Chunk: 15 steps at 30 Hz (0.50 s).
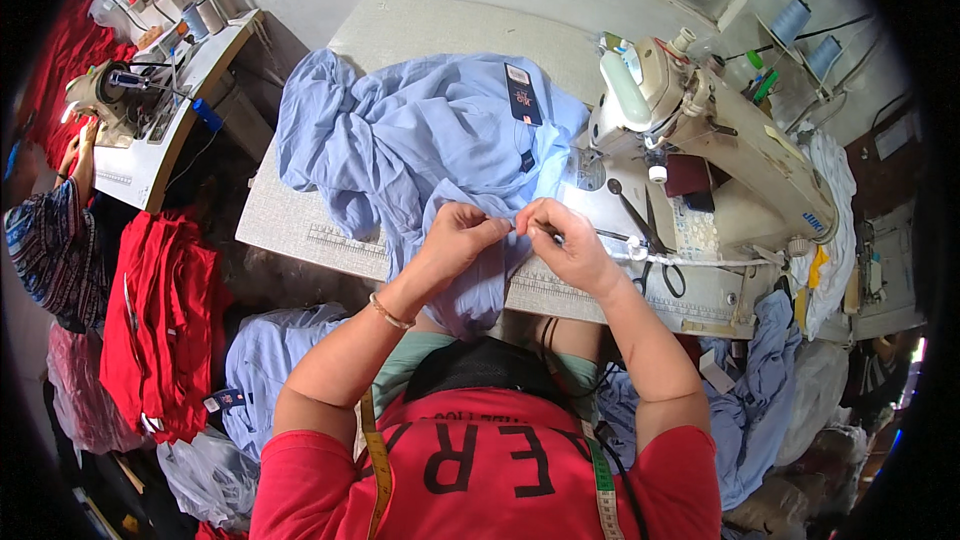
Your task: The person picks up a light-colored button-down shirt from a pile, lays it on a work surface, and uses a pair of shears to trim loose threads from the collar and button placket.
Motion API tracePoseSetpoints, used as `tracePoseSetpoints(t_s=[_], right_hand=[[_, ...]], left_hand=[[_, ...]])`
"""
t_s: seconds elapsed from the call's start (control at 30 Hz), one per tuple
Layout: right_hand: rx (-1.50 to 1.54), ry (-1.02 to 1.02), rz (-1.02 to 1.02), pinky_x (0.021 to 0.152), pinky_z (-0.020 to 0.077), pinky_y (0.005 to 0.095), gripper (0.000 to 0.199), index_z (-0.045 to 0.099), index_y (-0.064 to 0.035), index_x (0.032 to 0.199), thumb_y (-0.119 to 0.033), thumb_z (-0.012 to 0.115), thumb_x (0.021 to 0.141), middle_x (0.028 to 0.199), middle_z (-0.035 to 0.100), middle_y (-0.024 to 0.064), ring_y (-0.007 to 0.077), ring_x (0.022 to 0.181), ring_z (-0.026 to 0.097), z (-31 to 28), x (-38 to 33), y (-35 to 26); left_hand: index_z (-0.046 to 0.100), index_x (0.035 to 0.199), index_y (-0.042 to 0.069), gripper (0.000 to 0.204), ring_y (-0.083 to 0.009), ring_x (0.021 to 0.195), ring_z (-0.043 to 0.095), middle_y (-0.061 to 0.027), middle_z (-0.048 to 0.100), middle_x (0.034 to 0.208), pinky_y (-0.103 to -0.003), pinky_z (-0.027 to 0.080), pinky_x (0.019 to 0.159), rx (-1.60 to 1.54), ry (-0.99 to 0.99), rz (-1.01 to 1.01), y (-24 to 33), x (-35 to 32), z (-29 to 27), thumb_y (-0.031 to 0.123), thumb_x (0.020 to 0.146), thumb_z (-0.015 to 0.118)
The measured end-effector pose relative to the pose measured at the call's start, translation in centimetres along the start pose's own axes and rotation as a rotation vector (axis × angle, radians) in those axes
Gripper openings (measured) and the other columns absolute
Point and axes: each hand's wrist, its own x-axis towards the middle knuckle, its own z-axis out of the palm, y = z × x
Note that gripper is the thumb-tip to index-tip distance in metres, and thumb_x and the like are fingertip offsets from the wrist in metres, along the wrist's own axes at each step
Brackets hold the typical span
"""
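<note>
A light blue garment [420, 130] lies bunched on the sewing table, and its near part hangs over the front edge toward my lap. A dark hang tag [522, 95] rests on top of it. My left hand [465, 240] is closed in a pinch at the garment's near edge. Fingertip to fingertip with it, my right hand [568, 245] is closed too, and a small dark thing shows between its fingers, too small to name. Right of that hand lies a pair of black-handled scissors [668, 278]. A sewing machine [740, 165] stands beyond, its needle area beside the garment.
Blue thread cones [790, 20] stand at the upper right. At far left, another person's arm [78, 155] reaches to a second sewing machine [108, 95]. Red garments [165, 320] hang at left; more blue garments [750, 410] are piled at lower right. A tape measure [376, 460] hangs over my shirt.
</note>
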Motion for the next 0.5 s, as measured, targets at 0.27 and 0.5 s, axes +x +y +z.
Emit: tracePoseSetpoints(t_s=[0.27,0.5], right_hand=[[-0.7,0.098,0.03,0.065,0.0468,0.0354,0.018,0.05,-0.0005,0.089,0.005,0.055,0.072,0.075,0.056,0.0154,0.0347,0.072,0.057,-2.9,-0.9,2.0],[-0.446,0.16,0.056,0.063,0.0485,0.0346,0.024,0.057,-0.0034,0.088,-0.012,0.07,0.07,0.082,0.059,0.0125,0.0283,0.073,0.061,-1.6,-0.7,-0.7]], left_hand=[[0.067,0.084,-0.004,0.013,-0.0096,0.07,0.059,-0.0076,0.066,0.08,-0.021,0.046,0.066,-0.18,0.091,0.058,-1.2,-0.4,-0.3,0.007,0.082,0.06],[0.066,0.078,-0.003,0.015,-0.0044,0.062,0.049,0.0007,0.059,0.07,-0.021,0.036,0.055,-0.242,0.109,0.058,0.0,-0.5,0.7,0.009,0.082,0.06]])
